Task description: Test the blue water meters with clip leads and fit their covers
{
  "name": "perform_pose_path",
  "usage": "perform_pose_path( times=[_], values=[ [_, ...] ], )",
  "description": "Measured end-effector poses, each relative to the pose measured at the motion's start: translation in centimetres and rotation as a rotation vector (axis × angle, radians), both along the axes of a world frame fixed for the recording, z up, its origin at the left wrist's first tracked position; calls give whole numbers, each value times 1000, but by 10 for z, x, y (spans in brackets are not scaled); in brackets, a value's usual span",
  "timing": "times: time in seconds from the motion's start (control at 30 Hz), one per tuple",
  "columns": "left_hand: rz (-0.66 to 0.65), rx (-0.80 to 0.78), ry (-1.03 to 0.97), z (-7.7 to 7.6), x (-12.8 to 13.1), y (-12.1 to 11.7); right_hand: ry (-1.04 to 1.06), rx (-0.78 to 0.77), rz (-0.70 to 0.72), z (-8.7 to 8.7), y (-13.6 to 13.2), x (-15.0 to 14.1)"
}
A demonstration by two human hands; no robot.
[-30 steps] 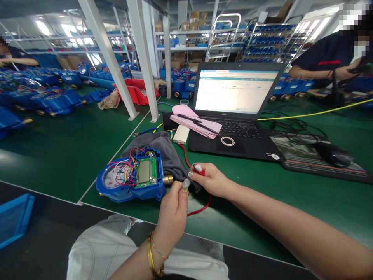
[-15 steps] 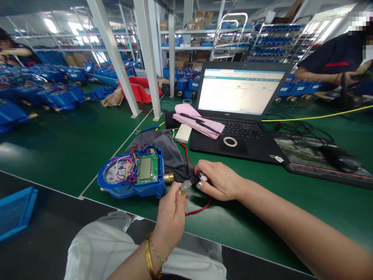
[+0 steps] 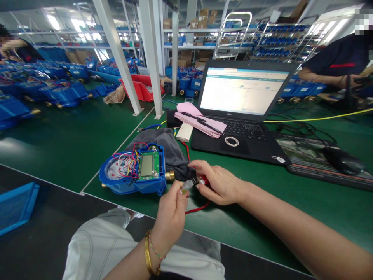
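Observation:
My left hand (image 3: 171,216) is closed in a pinch on a small pale connector (image 3: 187,186) with dark pins at its tip. My right hand (image 3: 220,183) is closed on a red plug (image 3: 203,180) at the end of a red wire (image 3: 198,209), and the two parts meet tip to tip. Just left of both hands lies an open blue water meter (image 3: 132,173) with a green circuit board, a small display and loose coloured wires. It rests partly on a grey cloth (image 3: 169,149) on the green table (image 3: 87,144).
An open black laptop (image 3: 241,116) stands behind, with a pink cloth (image 3: 198,120) and a tape ring on it. A mouse (image 3: 344,161) on a pad lies at right, near black cables and a yellow cable. Other people sit at far left and right. Blue meters crowd the back.
My right hand has turned and brought the red plug up against the connector in my left hand. The view has shifted slightly.

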State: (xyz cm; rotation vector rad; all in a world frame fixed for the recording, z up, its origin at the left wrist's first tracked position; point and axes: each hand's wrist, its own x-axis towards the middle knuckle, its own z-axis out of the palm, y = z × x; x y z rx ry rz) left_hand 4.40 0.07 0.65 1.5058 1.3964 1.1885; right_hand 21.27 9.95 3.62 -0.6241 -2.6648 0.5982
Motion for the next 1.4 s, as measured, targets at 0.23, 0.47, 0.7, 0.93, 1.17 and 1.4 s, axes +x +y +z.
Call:
perform_pose_path(
  times=[0.23,0.47,0.7,0.93,1.17,1.4],
  values=[
    [-11,-6,4,-1,1,1,40,17,11,0,-1,-1],
    [-12,-6,15,3,1,2,81,-34,23,-3,-2,-3],
    [-9,-15,32,4,1,1,111,-78,50,-7,-2,-6],
    [-13,-17,41,4,0,3,133,-90,44,-8,-1,-6],
    [9,-17,44,3,2,2,138,-101,63,-6,-1,-6],
    [20,-16,49,1,1,2,134,-101,61,-5,-1,-6]
  ],
)
